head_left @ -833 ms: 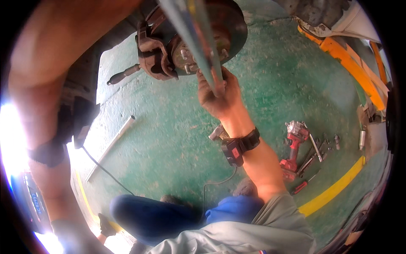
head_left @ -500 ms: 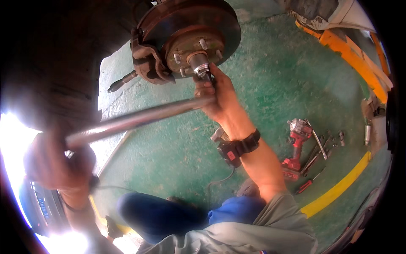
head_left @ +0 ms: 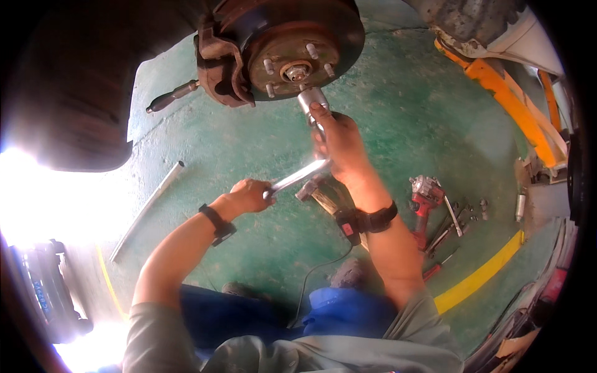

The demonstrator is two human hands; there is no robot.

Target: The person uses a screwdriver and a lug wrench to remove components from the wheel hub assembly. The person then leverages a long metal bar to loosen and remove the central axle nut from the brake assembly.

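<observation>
My right hand (head_left: 344,144) is wrapped round the upper part of a shiny socket wrench, its thumb against the large silver socket (head_left: 312,98). The socket sits just below the wheel hub (head_left: 258,59), apart from the hub nut (head_left: 296,73) at its centre. From my right hand the wrench's handle (head_left: 297,178) slants down to the left. My left hand (head_left: 250,195) is closed at the handle's far end. Around the hub are several wheel studs and a rusty brake disc (head_left: 348,37), with a brake caliper (head_left: 219,65) on its left side.
A hammer (head_left: 324,202) lies on the green floor below my right wrist. To the right are a red impact wrench (head_left: 424,202), several small tools and a red-handled screwdriver (head_left: 433,271). A metal pipe (head_left: 149,208) lies at left. An orange lift arm (head_left: 516,109) stands at far right.
The socket has come off the hub nut and moved down and right. My left hand has swung in from the far left toward the middle with the handle's end.
</observation>
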